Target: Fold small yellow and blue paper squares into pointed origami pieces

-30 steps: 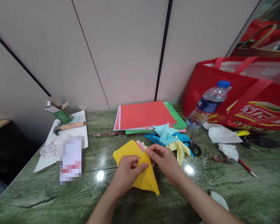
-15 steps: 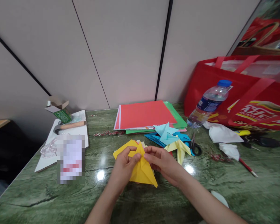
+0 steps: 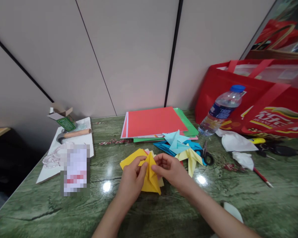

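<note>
Now the yellow paper (image 3: 152, 181) looks narrower vs. 1 s ago: the wide flap is folded in and the lower tip is nearer the wrists, so the fold seems 1 step further. The left hand (image 3: 131, 180) & right hand (image 3: 170, 170) both pinch its top ridge, low over the desk (image 3: 64, 211), near the blue folded pieces (image 3: 173, 142).

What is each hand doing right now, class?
Left hand: closed, pinching the yellow paper.
Right hand: closed, pinching the same paper.

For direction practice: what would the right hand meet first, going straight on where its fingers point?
The right hand pinches the yellow folded paper; straight beyond, probably the left hand, though depth is unclear.
</note>
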`<state>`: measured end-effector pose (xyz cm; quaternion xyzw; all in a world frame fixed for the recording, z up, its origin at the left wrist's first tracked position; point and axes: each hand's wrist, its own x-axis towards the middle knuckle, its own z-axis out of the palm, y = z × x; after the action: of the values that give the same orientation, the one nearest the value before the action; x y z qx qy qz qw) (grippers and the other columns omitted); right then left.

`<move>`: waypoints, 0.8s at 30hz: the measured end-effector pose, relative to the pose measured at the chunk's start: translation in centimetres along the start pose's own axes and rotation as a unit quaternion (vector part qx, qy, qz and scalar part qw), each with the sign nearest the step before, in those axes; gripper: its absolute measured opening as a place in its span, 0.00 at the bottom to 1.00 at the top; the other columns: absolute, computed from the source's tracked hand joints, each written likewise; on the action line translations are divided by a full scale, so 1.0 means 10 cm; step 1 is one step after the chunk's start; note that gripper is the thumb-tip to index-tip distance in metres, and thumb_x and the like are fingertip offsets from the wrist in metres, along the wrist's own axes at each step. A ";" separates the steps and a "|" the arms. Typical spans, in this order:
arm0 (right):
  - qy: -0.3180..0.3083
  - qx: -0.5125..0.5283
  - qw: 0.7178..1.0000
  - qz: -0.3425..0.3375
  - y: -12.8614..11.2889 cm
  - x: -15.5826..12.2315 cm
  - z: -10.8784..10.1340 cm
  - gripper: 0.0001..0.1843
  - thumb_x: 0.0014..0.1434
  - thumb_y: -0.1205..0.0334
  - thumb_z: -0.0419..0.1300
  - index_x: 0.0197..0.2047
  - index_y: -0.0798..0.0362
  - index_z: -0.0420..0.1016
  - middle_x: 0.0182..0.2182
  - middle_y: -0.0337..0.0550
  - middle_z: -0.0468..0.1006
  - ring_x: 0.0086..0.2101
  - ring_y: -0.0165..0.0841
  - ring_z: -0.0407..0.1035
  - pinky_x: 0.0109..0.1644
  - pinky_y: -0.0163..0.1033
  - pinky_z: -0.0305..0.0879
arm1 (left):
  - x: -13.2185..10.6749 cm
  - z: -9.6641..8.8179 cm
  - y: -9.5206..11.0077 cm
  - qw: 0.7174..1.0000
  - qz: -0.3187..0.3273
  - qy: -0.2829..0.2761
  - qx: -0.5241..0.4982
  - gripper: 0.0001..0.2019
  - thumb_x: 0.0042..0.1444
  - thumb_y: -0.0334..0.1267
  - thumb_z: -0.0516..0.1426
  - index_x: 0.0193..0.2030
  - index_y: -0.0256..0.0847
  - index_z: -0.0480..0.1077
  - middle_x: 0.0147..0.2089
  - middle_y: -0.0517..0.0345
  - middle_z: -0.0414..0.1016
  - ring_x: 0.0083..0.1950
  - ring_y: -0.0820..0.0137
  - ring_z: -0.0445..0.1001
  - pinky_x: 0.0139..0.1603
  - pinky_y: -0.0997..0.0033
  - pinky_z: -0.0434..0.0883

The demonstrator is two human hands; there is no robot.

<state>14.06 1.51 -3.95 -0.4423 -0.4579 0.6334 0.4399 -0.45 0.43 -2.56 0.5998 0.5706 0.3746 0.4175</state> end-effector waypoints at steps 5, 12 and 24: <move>0.026 -0.081 0.995 -0.055 0.04 0.02 0.00 0.12 0.45 0.58 0.63 0.30 0.54 0.67 0.26 0.40 0.71 0.28 0.32 0.67 0.30 0.37 0.66 | 0.00 0.00 -0.03 0.990 0.065 0.050 0.115 0.12 0.52 0.38 0.52 0.40 0.39 0.73 0.15 0.67 0.60 0.17 0.76 0.57 0.22 0.78 0.54; 0.000 -0.092 0.994 -0.052 0.04 0.02 0.00 0.10 0.47 0.56 0.61 0.26 0.54 0.67 0.23 0.37 0.70 0.24 0.30 0.67 0.28 0.36 0.66 | -0.02 0.00 -0.02 0.988 0.071 0.056 0.124 0.11 0.52 0.38 0.53 0.40 0.43 0.74 0.15 0.64 0.63 0.18 0.72 0.62 0.25 0.76 0.56; 0.012 -0.014 1.000 0.000 0.01 0.02 -0.02 0.16 0.45 0.50 0.64 0.25 0.54 0.68 0.20 0.33 0.69 0.22 0.26 0.65 0.24 0.32 0.64 | 0.01 0.01 0.09 0.986 -0.078 -0.011 -0.144 0.15 0.48 0.45 0.57 0.39 0.36 0.73 0.22 0.61 0.71 0.22 0.73 0.66 0.22 0.77 0.61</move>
<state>14.19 1.69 -4.11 -0.4557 -0.4613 0.6220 0.4389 -0.06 0.53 -1.78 0.4913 0.5507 0.4125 0.5340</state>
